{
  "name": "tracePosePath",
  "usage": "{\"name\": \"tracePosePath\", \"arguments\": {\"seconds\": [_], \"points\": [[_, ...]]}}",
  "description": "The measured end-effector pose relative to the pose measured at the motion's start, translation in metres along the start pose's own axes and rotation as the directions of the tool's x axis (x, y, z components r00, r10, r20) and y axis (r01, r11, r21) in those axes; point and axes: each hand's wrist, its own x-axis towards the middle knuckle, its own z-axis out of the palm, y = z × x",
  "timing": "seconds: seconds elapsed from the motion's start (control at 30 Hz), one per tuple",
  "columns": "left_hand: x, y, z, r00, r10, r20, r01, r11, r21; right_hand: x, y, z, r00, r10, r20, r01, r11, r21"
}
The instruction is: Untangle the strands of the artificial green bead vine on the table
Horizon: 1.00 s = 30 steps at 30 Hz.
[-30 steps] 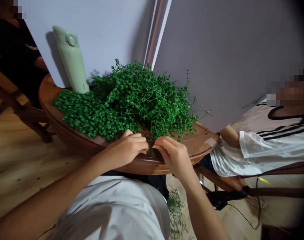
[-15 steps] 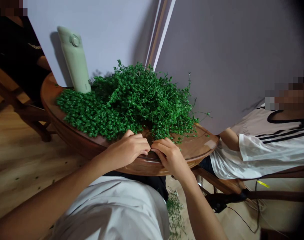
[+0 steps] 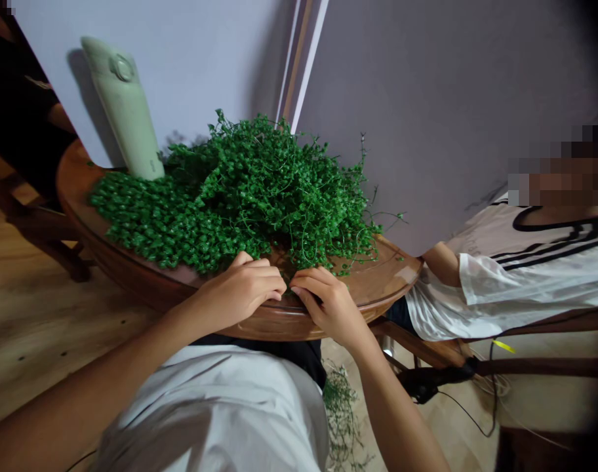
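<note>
At the near edge of a round wooden table point(image 3: 397, 265), my left hand point(image 3: 252, 287) is closed, its fingers curled and pressed together. My right hand point(image 3: 328, 303) faces it from the other side, also closed, with a narrow gap between the fingertips. Whatever the fingers pinch is hidden or too small to name. Just beyond them rises a tangled heap of thin green plant stems point(image 3: 289, 183) with small leaves. To its left spreads a lower, denser pile of small green leafy tips point(image 3: 166, 229), close to my left hand.
A pale green bottle point(image 3: 126, 111) stands behind the leafy pile, by an upright light panel point(image 3: 191, 52). A person in a white shirt point(image 3: 535, 275) sits at the right, another in dark clothes at the left. Stems point(image 3: 343, 413) lie on the floor; a black cable point(image 3: 494, 393) hangs at the right.
The view has shifted slightly, so everything appears further left. The gap between my fingertips looks a little wider; both hands stay closed at the table edge.
</note>
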Motion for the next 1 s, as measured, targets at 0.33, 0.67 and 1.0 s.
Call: {"name": "tracePosePath", "arguments": {"seconds": [0.33, 0.67, 1.0], "points": [[-0.001, -0.004, 0.001, 0.999, 0.019, -0.030, -0.020, 1.000, -0.017, 0.003, -0.006, 0.000, 0.992, 0.106, -0.063, -0.099, 0.989, 0.114], [-0.001, -0.005, 0.000, 0.998, 0.039, -0.045, -0.039, 0.999, 0.010, 0.010, -0.017, 0.004, 0.996, 0.092, -0.012, -0.093, 0.995, -0.029], [-0.002, -0.003, 0.001, 0.997, 0.037, -0.063, -0.037, 0.999, 0.009, 0.013, -0.020, 0.012, 0.941, 0.323, -0.102, -0.318, 0.946, 0.060]]}}
